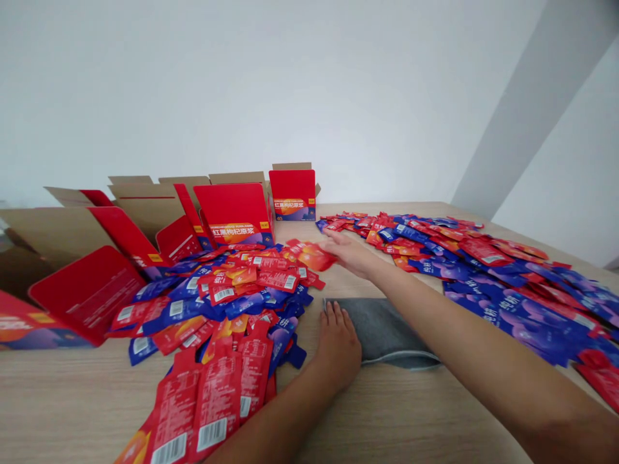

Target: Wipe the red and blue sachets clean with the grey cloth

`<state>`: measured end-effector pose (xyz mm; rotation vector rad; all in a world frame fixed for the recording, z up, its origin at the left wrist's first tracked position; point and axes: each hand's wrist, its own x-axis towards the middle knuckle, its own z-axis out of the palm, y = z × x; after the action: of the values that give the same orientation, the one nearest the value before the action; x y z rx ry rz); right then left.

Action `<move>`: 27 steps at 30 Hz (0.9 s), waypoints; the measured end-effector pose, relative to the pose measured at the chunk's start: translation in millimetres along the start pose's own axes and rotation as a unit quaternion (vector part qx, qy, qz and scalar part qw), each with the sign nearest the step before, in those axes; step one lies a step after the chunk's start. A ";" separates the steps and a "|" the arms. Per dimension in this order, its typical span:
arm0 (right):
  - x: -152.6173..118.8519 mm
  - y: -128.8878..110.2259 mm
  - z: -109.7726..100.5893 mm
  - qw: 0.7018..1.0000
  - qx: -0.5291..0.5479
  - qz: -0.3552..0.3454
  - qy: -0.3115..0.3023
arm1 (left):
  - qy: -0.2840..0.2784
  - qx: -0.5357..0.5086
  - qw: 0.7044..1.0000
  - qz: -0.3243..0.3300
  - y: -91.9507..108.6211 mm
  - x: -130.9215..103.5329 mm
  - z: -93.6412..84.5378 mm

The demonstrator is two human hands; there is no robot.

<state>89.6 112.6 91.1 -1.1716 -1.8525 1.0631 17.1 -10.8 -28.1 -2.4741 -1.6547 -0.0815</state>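
My right hand (352, 252) reaches across to the near side of the left pile and grips a red sachet (314, 256), which is slightly blurred. Below it, my left hand (340, 335) lies flat with its fingers stretched out, resting on the left end of a dark grey cloth (382, 328) on the table. Left of both hands spreads a pile of red and blue sachets (222, 293), many with barcodes facing up. Several red sachets (217, 396) lie in a row at the pile's near end, partly behind my left forearm.
Open red cartons (235, 209) with raised flaps stand along the left and back, beside the left pile. One more carton (293, 193) stands at the back centre. A large heap of blue and red sachets (483, 270) covers the right side of the wooden table (387, 406).
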 end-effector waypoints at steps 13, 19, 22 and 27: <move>-148.6 115.6 -79.2 0.865 -0.494 0.051 0.070 | -0.018 -0.003 1.000 0.001 -0.9 1.3 -5.0; -198.1 128.5 -108.5 0.791 -0.590 0.159 0.030 | -0.026 0.002 1.000 -0.001 -2.1 1.4 -8.3; -193.9 119.9 -108.3 0.772 -0.616 0.157 0.032 | -0.015 0.003 1.000 -0.008 -2.2 1.0 -8.9; -165.7 101.3 -123.2 0.774 -0.600 0.180 0.094 | -0.013 0.002 0.999 -0.034 -1.8 -0.9 -11.9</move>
<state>291.1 18.6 32.4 -2.2886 -2.1623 -0.2896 15.7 -13.0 -16.3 -2.4260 -1.7471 -0.0532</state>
